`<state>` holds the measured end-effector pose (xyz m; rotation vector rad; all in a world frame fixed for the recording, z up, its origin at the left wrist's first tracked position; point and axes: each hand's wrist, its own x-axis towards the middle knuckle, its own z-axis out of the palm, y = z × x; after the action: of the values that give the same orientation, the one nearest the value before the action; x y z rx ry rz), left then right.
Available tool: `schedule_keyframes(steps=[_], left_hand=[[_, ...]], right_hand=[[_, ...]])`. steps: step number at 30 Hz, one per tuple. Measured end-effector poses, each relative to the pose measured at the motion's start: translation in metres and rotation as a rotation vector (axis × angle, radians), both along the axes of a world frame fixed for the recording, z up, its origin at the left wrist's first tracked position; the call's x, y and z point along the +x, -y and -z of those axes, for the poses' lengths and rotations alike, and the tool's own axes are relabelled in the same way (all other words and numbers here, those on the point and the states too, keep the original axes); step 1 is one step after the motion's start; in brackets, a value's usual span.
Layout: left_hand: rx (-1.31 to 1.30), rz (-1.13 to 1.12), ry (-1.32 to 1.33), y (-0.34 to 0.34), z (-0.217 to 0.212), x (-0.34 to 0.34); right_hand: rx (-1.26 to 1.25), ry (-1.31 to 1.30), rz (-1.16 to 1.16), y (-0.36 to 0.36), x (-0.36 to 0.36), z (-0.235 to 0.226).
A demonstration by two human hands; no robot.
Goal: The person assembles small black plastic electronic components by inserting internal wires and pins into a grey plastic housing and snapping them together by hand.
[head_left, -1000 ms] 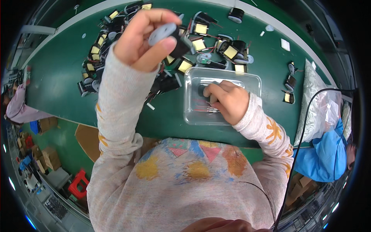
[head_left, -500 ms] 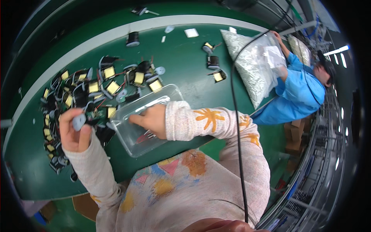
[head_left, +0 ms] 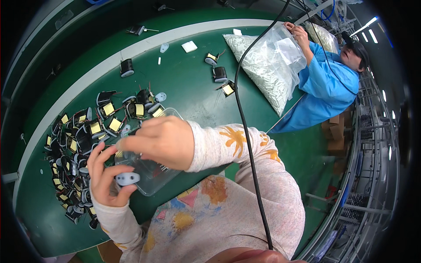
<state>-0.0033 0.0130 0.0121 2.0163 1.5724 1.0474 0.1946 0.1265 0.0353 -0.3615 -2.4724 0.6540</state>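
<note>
Between thumb and fingers, my left hand (head_left: 103, 177) grips a small light-grey oval plastic end cap (head_left: 128, 178) with two dark holes. My right hand (head_left: 164, 142) is raised over the clear plastic tub (head_left: 147, 186), its fingertips brought together just above the cap. Anything pinched there is hidden or too small to make out. Through the tub's wall, a few thin metal and reddish bits show on its floor. Left of both hands lies a heap of black units (head_left: 72, 162) with grey ends, yellow pads and thin wires.
A large clear bag of white pieces (head_left: 267, 65) rests at the right, where a co-worker in blue (head_left: 324, 87) has both hands on its top. Several loose units (head_left: 219, 73) and a white block (head_left: 189, 46) lie farther back. A black cable (head_left: 245, 131) hangs across the view.
My right hand has come up out of the tub and moved left to my left hand. The left hand, still holding the cap, has moved right and nearer to me. My view has shifted.
</note>
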Motion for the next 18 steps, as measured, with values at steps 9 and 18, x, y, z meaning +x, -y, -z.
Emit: schedule_keyframes(steps=[9,18], left_hand=[[-0.036,0.073,0.085,-0.003,0.004,0.012],[-0.029,0.087,0.311,0.002,0.007,0.008]], right_hand=[[0.149,-0.224,-0.213,-0.003,-0.006,0.004],[-0.728,-0.171,-0.268,-0.009,-0.009,0.003]])
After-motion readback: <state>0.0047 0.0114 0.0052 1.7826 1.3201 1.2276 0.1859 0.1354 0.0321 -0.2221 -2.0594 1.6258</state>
